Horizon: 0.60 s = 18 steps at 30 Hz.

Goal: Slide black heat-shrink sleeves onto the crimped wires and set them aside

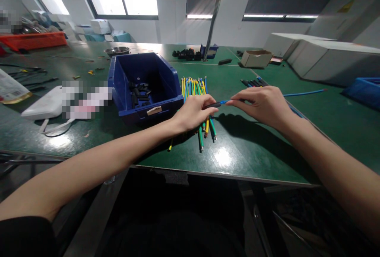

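Observation:
Pinched between my left thumb and fingers is a short black sleeve (214, 105). My left hand (192, 111) is closed above a bundle of yellow, green and blue wires (194, 86). A blue wire (223, 102) meets the sleeve's right end; how far it reaches inside is hidden. My right hand (264, 102) is closed in a pinch on this wire. A blue length (305, 93) shows beyond my right hand, apparently the same wire. The stripped ends of several green and yellow wires (207, 128) point toward me below my left hand.
A dark blue bin (118, 91) with black sleeve pieces (139, 95) stands left of the wires. Black-ended wires (252, 83) lie behind my right hand. A small cardboard box (255, 58), white boxes (332, 59) and a blue tray (363, 91) stand right on the green table (178, 156).

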Motion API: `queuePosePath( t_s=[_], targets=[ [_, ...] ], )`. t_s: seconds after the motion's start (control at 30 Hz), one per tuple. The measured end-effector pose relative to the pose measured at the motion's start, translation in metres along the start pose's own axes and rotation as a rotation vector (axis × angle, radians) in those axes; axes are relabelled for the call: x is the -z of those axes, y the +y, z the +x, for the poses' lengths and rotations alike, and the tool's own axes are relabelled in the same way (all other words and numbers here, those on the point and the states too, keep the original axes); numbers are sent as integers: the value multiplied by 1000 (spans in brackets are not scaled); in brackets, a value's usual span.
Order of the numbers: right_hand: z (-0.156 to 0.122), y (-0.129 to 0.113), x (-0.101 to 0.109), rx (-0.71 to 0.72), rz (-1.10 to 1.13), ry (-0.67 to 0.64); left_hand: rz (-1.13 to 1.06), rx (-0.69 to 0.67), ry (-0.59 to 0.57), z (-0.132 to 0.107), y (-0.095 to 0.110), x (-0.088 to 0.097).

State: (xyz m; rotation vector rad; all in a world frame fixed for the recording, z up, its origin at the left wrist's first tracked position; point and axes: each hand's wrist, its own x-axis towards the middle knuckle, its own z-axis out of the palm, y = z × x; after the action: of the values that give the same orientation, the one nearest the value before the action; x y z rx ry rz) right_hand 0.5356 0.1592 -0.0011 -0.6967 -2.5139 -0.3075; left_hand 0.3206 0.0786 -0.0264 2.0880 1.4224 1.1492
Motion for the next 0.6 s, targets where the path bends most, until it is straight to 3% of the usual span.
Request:
queuePosePath(
  t_s=[0.27, 0.43, 0.6],
  targets=[
    [3, -7, -1, 126, 93, -62, -28, 3, 36, 2, 2, 1],
    [3, -5, 2, 92, 132, -8, -52, 62, 52, 3, 0, -1],
    [2, 0, 6, 44, 142, 22, -286, 191, 32, 3, 2, -1]
  ],
)
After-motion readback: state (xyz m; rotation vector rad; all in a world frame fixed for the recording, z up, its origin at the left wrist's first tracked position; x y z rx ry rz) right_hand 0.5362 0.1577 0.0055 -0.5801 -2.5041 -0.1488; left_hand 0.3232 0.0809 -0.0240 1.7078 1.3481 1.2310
